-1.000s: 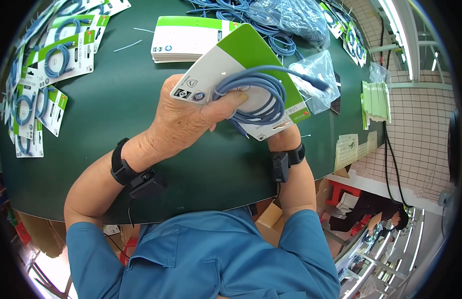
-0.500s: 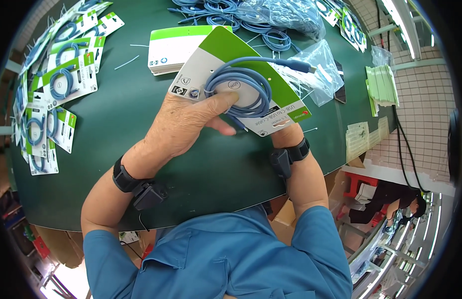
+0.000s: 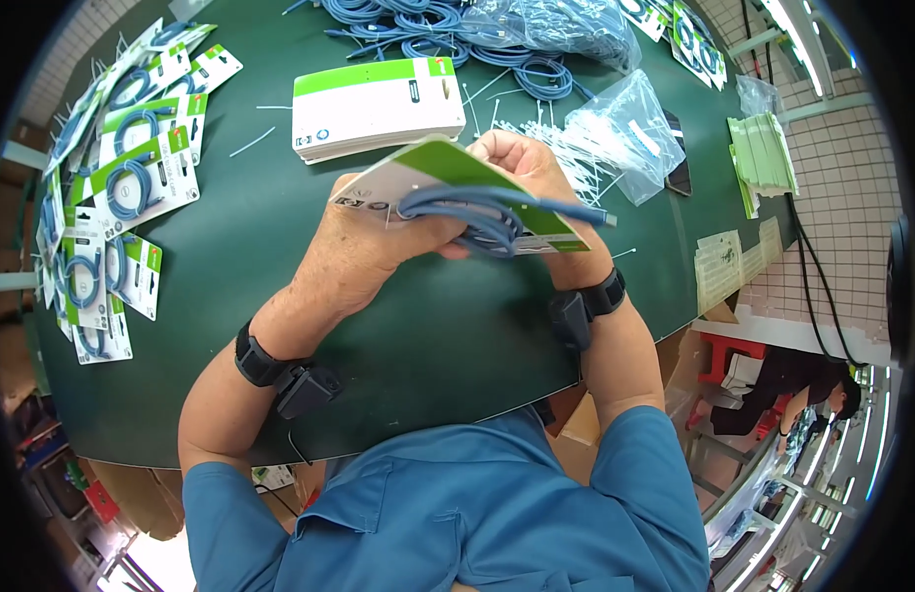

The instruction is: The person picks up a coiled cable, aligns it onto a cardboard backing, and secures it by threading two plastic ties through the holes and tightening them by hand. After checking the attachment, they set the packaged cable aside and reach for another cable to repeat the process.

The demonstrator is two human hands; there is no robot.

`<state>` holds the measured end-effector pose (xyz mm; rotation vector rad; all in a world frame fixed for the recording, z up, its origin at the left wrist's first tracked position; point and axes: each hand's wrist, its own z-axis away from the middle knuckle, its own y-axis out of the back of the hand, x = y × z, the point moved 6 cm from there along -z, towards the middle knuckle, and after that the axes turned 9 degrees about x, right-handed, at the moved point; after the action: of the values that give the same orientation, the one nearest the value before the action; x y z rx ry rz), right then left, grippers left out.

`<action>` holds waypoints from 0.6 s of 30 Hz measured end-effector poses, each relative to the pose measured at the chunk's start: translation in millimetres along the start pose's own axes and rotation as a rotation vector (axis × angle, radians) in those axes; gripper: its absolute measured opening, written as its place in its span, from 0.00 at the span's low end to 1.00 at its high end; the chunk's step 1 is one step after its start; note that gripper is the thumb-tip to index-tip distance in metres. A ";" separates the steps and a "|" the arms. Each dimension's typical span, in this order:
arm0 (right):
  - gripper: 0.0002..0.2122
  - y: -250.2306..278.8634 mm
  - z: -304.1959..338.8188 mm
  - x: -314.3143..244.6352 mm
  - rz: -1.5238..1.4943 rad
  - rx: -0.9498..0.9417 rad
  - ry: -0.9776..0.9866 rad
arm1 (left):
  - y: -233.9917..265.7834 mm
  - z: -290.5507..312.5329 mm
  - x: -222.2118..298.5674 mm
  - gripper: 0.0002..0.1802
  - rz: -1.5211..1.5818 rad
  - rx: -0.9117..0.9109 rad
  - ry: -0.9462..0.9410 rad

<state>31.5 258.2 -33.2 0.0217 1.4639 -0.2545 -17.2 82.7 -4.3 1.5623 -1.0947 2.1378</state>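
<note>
My left hand (image 3: 364, 239) grips a green and white cardboard card (image 3: 440, 160), its thumb pressing a coiled blue USB cable (image 3: 489, 209) against the card's face. One cable plug sticks out past the card's right side. The card is tilted, seen at a steep angle. My right hand (image 3: 538, 170) is behind the card with its fingers curled together near the upper edge; what they pinch, if anything, is hidden.
Beyond my hands lies a stack of flat cards (image 3: 374, 109). White cable ties (image 3: 566, 158) spread beside a clear plastic bag (image 3: 630, 138). Loose blue cables (image 3: 418, 25) pile at the back. Finished carded cables (image 3: 132, 187) overlap along the left. A person (image 3: 783, 395) sits at far right.
The card has tipped to a flatter angle and come slightly lower. My right hand's fingers now show above its edge, where the card hid them before. The view has shifted a little.
</note>
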 end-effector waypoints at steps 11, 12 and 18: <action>0.06 1.6 9.4 -35.5 -0.076 0.104 0.130 | 7.7 -8.3 3.0 0.18 -0.033 0.099 -0.142; 0.06 5.4 7.1 -35.1 -0.072 0.147 0.141 | 8.7 -9.3 3.1 0.18 -0.004 0.126 -0.142; 0.04 41.8 19.0 -54.1 0.078 0.665 0.464 | 19.6 -8.9 10.1 0.17 0.098 0.245 -0.186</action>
<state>53.2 304.2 16.2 0.7138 1.7689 -0.6975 -39.2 73.7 -4.4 1.8861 -1.0142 2.3017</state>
